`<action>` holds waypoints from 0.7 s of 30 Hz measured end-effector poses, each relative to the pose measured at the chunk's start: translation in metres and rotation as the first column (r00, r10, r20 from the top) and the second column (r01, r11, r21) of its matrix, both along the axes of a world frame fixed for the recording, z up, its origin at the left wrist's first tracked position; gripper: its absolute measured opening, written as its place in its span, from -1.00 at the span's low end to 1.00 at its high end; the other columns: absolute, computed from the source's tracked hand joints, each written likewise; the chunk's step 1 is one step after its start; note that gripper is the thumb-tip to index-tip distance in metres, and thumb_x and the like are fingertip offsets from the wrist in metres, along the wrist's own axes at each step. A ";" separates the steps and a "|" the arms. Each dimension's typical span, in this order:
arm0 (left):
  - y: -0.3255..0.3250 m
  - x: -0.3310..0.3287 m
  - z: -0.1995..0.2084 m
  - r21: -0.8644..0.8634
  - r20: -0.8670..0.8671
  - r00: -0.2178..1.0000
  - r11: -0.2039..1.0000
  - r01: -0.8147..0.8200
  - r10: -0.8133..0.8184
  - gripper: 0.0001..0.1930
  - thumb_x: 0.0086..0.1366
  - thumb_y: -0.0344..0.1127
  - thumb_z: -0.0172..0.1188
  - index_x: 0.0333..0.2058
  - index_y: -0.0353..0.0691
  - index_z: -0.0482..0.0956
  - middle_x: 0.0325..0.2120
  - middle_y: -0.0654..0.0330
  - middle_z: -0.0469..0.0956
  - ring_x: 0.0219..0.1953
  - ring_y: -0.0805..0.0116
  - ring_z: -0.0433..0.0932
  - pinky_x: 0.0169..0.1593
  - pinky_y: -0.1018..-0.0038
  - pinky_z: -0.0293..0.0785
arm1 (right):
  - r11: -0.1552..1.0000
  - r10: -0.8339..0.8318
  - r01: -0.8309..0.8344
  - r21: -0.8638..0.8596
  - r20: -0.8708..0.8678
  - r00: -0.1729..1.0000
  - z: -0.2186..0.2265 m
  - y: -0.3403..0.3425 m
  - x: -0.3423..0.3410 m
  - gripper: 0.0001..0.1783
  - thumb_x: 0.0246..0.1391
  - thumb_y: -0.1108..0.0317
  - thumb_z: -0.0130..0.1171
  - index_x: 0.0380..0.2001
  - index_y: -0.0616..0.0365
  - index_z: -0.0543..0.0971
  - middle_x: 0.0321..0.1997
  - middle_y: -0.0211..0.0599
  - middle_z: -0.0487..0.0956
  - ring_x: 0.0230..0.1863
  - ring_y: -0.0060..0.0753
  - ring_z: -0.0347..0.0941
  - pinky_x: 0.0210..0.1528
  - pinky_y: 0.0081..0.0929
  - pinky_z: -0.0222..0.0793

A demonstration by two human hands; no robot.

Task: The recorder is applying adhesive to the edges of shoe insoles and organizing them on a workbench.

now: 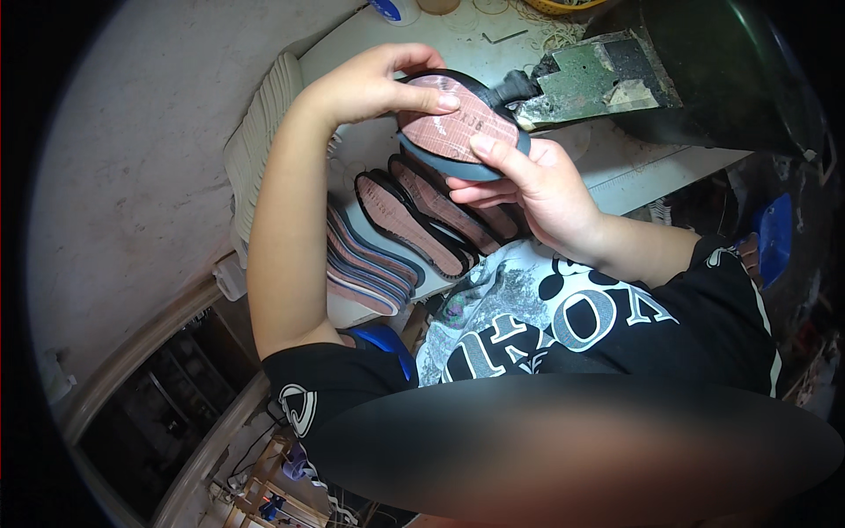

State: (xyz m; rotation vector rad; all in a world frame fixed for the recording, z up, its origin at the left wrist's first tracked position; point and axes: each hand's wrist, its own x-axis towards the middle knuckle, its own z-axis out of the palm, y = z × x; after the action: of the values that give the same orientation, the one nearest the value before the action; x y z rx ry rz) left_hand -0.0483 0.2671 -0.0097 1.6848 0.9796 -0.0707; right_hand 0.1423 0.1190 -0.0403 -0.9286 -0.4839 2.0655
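Both my hands hold a shoe piece (458,128) with a pink, lined underside and a dark, blue-grey rim, up against the metal head of a green machine (598,75). My left hand (387,84) grips its far left edge, thumb on the pink face and the other fingers partly hidden behind. On the near right side, my right hand (546,180) presses its thumb onto the pink face, fingers underneath. Below it on the table lie black-edged pink shoe pieces (405,224). Beside them leans an overlapping row of pink and blue-grey insoles (370,264).
A long stack of whitish sole-shaped pieces (264,132) stands along the left of the white table (378,40). At the back are a hex key (504,37), a yellow basket (563,6) and loose thread scraps (560,37). The machine's dark body fills the far right.
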 end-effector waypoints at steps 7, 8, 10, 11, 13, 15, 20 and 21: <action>-0.032 -0.002 0.016 0.045 -0.100 0.982 0.987 -0.157 0.161 -0.61 0.19 -0.09 0.29 -0.18 -0.24 0.43 -0.41 0.23 0.50 -0.36 0.52 0.42 -0.35 0.58 0.37 | 0.999 0.035 -0.034 -0.034 0.034 0.999 -0.001 0.009 0.007 -0.52 0.21 0.06 0.07 -0.08 0.31 0.52 -0.17 -0.10 0.61 -0.22 -0.36 0.61 -0.13 -0.54 0.53; -0.039 -0.002 0.016 0.157 -0.146 0.975 0.977 -0.146 0.170 -0.61 0.19 -0.07 0.28 -0.19 -0.23 0.44 -0.46 0.23 0.49 -0.40 0.52 0.42 -0.38 0.57 0.37 | 0.998 0.041 -0.039 -0.051 0.037 0.998 -0.002 0.008 0.008 -0.52 0.21 0.06 0.08 -0.09 0.31 0.53 -0.18 -0.11 0.62 -0.22 -0.36 0.61 -0.13 -0.54 0.53; -0.054 -0.001 0.017 0.269 -0.197 0.962 0.954 -0.130 0.187 -0.62 0.20 -0.05 0.27 -0.20 -0.22 0.44 -0.50 0.23 0.48 -0.43 0.52 0.41 -0.41 0.56 0.36 | 0.997 0.056 -0.054 -0.057 0.041 0.998 -0.002 0.005 0.012 -0.53 0.21 0.07 0.08 -0.11 0.33 0.53 -0.19 -0.10 0.62 -0.22 -0.35 0.61 -0.13 -0.55 0.53; -0.060 -0.001 0.018 0.259 -0.211 0.953 0.953 -0.157 0.215 -0.61 0.20 -0.03 0.26 -0.21 -0.23 0.45 -0.52 0.22 0.49 -0.46 0.51 0.42 -0.40 0.56 0.37 | 0.996 0.067 -0.063 -0.065 0.050 0.997 -0.001 0.004 0.012 -0.54 0.21 0.08 0.08 -0.14 0.35 0.54 -0.20 -0.10 0.62 -0.22 -0.34 0.61 -0.14 -0.55 0.53; -0.070 0.002 0.019 0.251 -0.230 0.942 0.950 -0.184 0.243 -0.59 0.20 -0.01 0.26 -0.23 -0.25 0.45 -0.54 0.21 0.49 -0.48 0.50 0.43 -0.40 0.56 0.37 | 1.000 0.016 -0.016 -0.010 -0.026 1.000 -0.008 0.002 0.012 -0.57 0.21 0.12 0.09 -0.18 0.37 0.55 -0.23 -0.12 0.63 -0.23 -0.37 0.61 -0.14 -0.55 0.53; -0.084 0.003 0.023 0.235 -0.263 0.916 0.941 -0.244 0.304 -0.56 0.19 0.03 0.25 -0.26 -0.28 0.47 -0.51 0.18 0.53 -0.48 0.45 0.50 -0.41 0.54 0.43 | 0.998 0.003 -0.002 0.062 -0.018 1.000 -0.007 0.000 0.013 -0.60 0.20 0.16 0.10 -0.20 0.37 0.56 -0.25 -0.13 0.63 -0.23 -0.41 0.60 -0.12 -0.56 0.53; -0.117 0.014 0.018 -0.031 -0.224 0.884 0.904 -0.427 0.410 -0.46 0.18 0.11 0.23 -0.30 -0.39 0.51 -0.55 0.13 0.57 -0.61 0.34 0.59 -0.61 0.49 0.53 | 0.990 0.074 -0.083 0.116 0.083 0.994 0.002 -0.017 0.026 -0.67 0.15 0.18 0.15 -0.25 0.28 0.57 -0.28 -0.30 0.62 -0.30 -0.59 0.53 -0.21 -0.70 0.40; -0.126 0.019 0.019 -0.033 -0.224 0.879 0.898 -0.439 0.421 -0.46 0.18 0.11 0.23 -0.30 -0.39 0.51 -0.55 0.13 0.57 -0.61 0.34 0.59 -0.61 0.49 0.53 | 0.989 0.087 -0.097 0.114 0.084 0.993 0.001 -0.025 0.029 -0.67 0.15 0.18 0.15 -0.25 0.28 0.57 -0.28 -0.30 0.62 -0.30 -0.59 0.53 -0.21 -0.70 0.40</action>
State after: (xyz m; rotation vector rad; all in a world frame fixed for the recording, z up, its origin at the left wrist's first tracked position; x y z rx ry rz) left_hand -0.0295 0.1414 0.0089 1.3666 1.4763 0.0059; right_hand 0.1716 0.0945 -0.0389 -0.9352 -0.6955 2.0638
